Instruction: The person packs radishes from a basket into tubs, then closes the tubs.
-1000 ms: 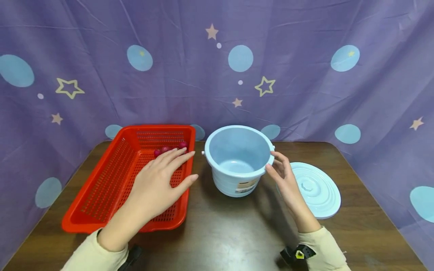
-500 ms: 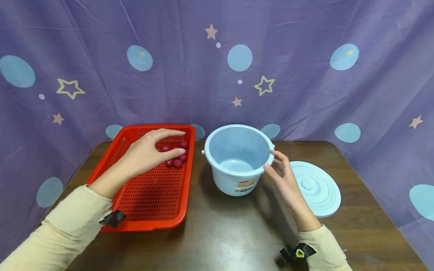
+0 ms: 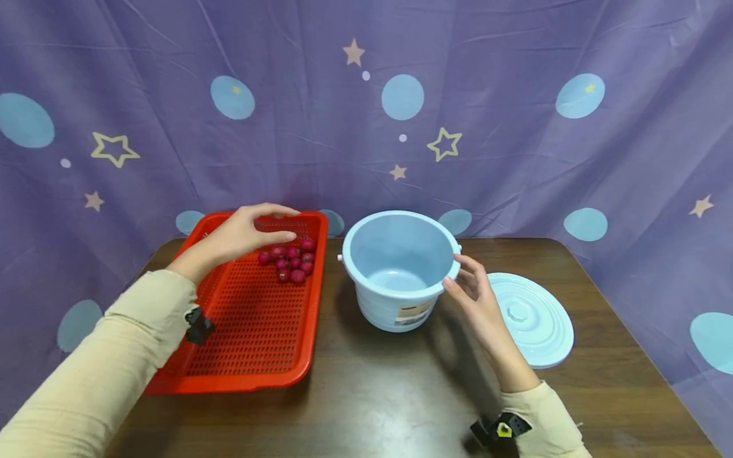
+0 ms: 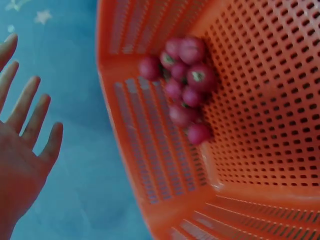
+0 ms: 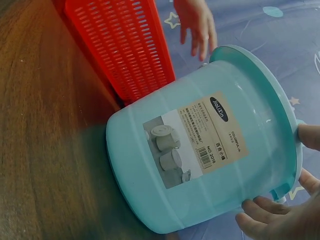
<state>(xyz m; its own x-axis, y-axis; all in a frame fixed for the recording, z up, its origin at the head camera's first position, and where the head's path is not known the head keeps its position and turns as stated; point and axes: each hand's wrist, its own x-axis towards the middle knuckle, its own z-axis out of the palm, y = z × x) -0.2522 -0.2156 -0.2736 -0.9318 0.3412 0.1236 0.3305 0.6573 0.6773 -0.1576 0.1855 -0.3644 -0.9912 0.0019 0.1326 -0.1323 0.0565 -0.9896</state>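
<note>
My left hand point(image 3: 245, 230) is over the far part of the red plastic basket point(image 3: 240, 383), thumb and fingers spread apart with nothing between them. Small round crimson radish-like pieces point(image 3: 294, 262) lie in a cluster in the basket's far right corner, just below that hand. The left wrist view shows them point(image 4: 187, 85) clearly, with the hand's fingers stretched out apart from them. My right hand point(image 3: 480, 299) holds the rim of a light blue bucket point(image 3: 380, 310) at its right side, thumb and fingers bent on the rim and wall. The bucket stands upright, its inside bare.
A light blue lid point(image 3: 541, 324) lies flat on the wooden table point(image 3: 372, 407), right of the bucket and partly behind the right hand. A purple patterned curtain point(image 3: 492, 172) hangs behind the table. The bucket carries a printed label point(image 5: 200, 140).
My left hand has moved left and away from me, from over the basket's right side to its far part, uncovering the crimson pieces. The right hand and bucket keep their places.
</note>
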